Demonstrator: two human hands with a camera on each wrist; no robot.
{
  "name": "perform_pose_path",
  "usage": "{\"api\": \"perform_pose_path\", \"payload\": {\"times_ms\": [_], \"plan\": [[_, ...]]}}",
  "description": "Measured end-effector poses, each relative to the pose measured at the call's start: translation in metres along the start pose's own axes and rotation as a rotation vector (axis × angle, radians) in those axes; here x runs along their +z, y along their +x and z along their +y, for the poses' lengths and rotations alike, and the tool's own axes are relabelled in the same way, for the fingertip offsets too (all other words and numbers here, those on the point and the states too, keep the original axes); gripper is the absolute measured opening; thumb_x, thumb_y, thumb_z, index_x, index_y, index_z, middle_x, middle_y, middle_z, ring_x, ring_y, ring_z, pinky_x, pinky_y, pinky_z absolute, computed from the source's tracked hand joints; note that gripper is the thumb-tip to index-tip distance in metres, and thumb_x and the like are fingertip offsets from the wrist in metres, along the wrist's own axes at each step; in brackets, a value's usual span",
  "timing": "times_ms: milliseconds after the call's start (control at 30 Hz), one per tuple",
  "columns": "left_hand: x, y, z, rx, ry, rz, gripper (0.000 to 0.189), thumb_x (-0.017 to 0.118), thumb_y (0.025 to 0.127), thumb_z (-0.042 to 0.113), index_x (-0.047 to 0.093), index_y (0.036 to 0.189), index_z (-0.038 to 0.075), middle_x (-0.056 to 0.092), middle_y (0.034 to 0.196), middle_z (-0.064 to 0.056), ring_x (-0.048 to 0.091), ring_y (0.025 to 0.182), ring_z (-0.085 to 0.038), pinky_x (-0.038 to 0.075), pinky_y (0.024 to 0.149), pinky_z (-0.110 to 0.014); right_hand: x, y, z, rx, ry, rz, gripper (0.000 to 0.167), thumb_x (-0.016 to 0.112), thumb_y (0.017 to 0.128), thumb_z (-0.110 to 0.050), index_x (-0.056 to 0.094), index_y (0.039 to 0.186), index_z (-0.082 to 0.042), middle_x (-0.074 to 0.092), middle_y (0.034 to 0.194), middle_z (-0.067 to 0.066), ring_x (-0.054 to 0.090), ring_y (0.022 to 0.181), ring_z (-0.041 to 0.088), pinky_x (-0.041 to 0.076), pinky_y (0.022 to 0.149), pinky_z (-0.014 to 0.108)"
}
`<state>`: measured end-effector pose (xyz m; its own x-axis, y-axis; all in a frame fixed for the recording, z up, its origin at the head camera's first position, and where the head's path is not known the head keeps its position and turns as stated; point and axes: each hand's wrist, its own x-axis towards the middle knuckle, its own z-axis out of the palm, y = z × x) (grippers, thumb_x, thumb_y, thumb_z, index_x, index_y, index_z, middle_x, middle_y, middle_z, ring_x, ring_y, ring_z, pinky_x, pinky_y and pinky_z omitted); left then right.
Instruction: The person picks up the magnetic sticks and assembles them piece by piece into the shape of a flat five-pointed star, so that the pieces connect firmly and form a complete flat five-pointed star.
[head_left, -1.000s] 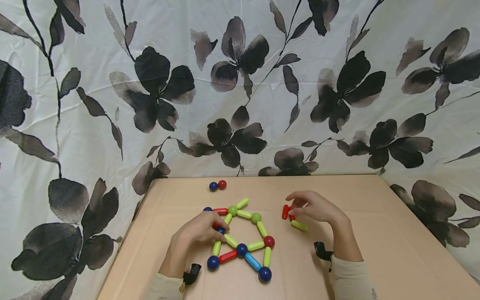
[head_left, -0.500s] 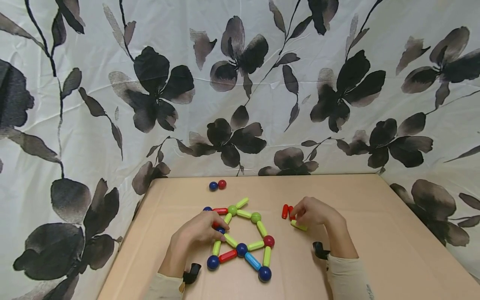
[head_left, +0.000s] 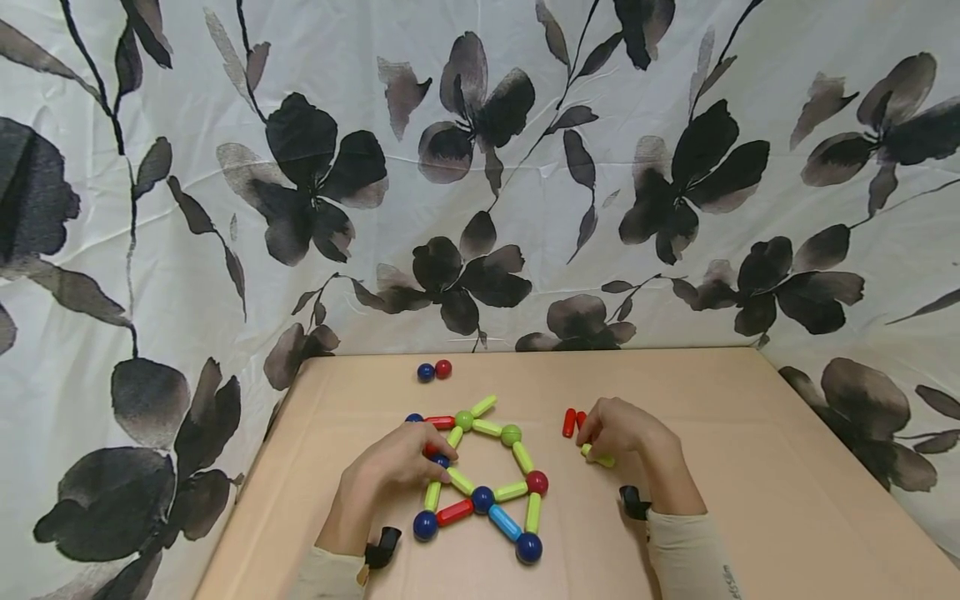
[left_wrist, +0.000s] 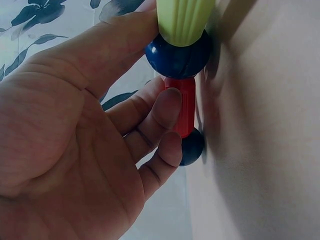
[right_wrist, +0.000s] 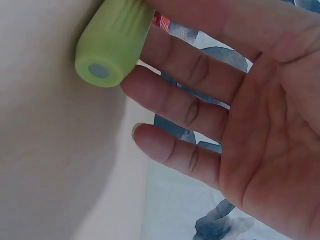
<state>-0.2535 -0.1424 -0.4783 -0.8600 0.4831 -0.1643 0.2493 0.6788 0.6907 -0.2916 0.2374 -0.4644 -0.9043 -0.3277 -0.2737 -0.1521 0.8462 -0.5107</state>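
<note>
In the head view, my left hand pinches a blue ball in a framework of magnetic balls and rods lying on the table. In the left wrist view, its other fingers lie against a red rod under that ball, with another blue ball below. My right hand pinches a loose green magnetic rod by the table surface; a grey disc shows in the rod's end. Right beside those fingers lie two loose red rods, one partly hidden.
A blue ball and a red ball sit near the back edge of the table. The framework's blue rod and front blue ball lie between the hands. A floral cloth hangs behind.
My right hand has moved from the red rods slightly toward me, down to the loose green rod, and now pinches it. The left hand stays in place on the framework.
</note>
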Motion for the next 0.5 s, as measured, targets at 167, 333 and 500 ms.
{"api": "perform_pose_path", "payload": {"times_ms": [167,333,500], "plan": [[-0.0005,-0.0009,-0.0002,-0.007,-0.008,0.000,0.023,0.088,0.084,0.017,0.083,0.107,0.018,0.069,0.114,0.003,0.057,0.105,-0.017,0.047,0.086,-0.035,0.0000,0.0005,-0.0018,0.015,-0.009,-0.014,0.019,0.090,0.077,-0.004,0.084,0.091,-0.016,0.072,0.089,-0.002,0.060,0.081,0.019,0.054,0.077,0.035],[-0.0004,-0.0003,-0.0006,-0.001,-0.004,-0.001,0.023,0.087,0.084,0.018,0.083,0.107,0.018,0.069,0.113,0.004,0.056,0.103,-0.017,0.046,0.084,-0.034,-0.0003,0.0013,-0.0015,-0.005,-0.032,-0.006,0.020,0.086,0.078,0.001,0.084,0.088,-0.016,0.071,0.088,-0.001,0.059,0.081,0.019,0.053,0.072,0.034],[0.0000,0.0000,-0.0009,0.006,-0.003,-0.002,0.023,0.087,0.084,0.017,0.083,0.106,0.018,0.069,0.113,0.004,0.056,0.102,-0.018,0.045,0.083,-0.033,-0.0029,-0.0013,-0.0023,-0.006,-0.018,-0.006,0.023,0.082,0.079,0.003,0.084,0.088,-0.017,0.071,0.089,-0.002,0.059,0.083,0.019,0.052,0.072,0.034]]}}
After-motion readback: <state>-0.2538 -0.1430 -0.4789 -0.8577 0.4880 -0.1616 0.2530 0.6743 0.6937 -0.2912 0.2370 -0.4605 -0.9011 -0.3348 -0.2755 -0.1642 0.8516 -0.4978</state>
